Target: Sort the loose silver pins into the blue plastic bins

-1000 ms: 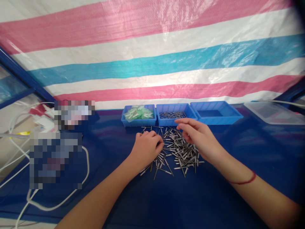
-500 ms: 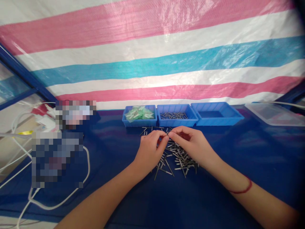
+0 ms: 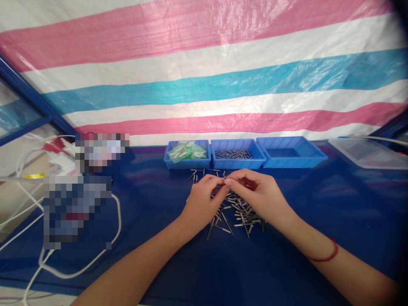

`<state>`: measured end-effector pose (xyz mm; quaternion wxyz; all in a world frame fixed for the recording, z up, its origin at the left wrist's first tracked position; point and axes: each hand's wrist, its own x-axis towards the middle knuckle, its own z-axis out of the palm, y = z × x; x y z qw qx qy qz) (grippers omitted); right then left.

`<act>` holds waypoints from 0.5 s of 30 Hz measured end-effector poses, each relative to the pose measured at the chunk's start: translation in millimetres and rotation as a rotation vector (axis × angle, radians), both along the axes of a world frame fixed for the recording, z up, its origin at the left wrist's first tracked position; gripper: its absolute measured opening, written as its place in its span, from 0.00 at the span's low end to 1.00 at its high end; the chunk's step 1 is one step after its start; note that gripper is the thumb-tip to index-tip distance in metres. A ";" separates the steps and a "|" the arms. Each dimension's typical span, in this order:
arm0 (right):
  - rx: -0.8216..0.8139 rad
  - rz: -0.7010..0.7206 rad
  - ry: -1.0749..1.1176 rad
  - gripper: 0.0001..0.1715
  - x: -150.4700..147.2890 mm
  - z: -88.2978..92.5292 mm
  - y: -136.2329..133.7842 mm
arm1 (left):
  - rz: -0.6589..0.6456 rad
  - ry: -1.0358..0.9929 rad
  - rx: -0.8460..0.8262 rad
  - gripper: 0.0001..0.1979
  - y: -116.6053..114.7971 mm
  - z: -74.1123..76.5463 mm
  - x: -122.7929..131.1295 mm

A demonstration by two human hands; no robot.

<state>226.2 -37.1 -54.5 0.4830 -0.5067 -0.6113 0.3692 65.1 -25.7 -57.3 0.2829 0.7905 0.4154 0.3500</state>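
Note:
My left hand point(image 3: 202, 202) and my right hand point(image 3: 259, 193) meet fingertip to fingertip just above a loose pile of small metal pins point(image 3: 237, 210) on the blue table cover. Both hands are pinched together around something tiny at the point where they touch; it is too small to name. Behind the pile stand three blue bins in a row: the left bin point(image 3: 187, 154) holds green pieces, the middle bin point(image 3: 237, 154) holds metal pins, the right bin point(image 3: 290, 151) looks bare inside.
A clear plastic lid or tray point(image 3: 366, 152) lies at the far right. White cables point(image 3: 76, 263) loop over the table's left side beside blurred-out items. A striped tarp point(image 3: 204, 72) hangs right behind the bins.
A second ago my left hand rested on the pins and my right hand hovered open near the middle bin. They have since come together, pinched, over the pile.

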 end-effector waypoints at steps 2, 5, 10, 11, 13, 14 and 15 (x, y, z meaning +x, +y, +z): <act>0.024 0.012 -0.020 0.12 0.6 1.9 -0.9 | -0.014 -0.017 0.008 0.10 1.1 0.3 0.0; 0.057 0.022 -0.066 0.12 3.5 3.7 -0.2 | -0.006 -0.041 0.017 0.08 3.0 1.9 -1.0; 0.053 0.036 -0.106 0.13 9.0 3.5 4.3 | 0.039 -0.070 0.044 0.04 5.8 5.6 -5.8; 0.052 0.042 -0.113 0.13 9.5 3.3 4.9 | 0.044 -0.077 0.049 0.04 6.0 6.2 -6.7; 0.053 0.067 -0.129 0.13 9.9 3.2 5.5 | 0.051 -0.086 0.056 0.05 6.1 7.5 -8.0; 0.053 0.081 -0.137 0.13 9.8 3.5 5.4 | 0.053 -0.087 0.058 0.05 5.9 8.2 -8.2; 0.051 0.096 -0.144 0.13 9.5 3.9 5.2 | 0.058 -0.087 0.058 0.05 5.7 8.7 -8.2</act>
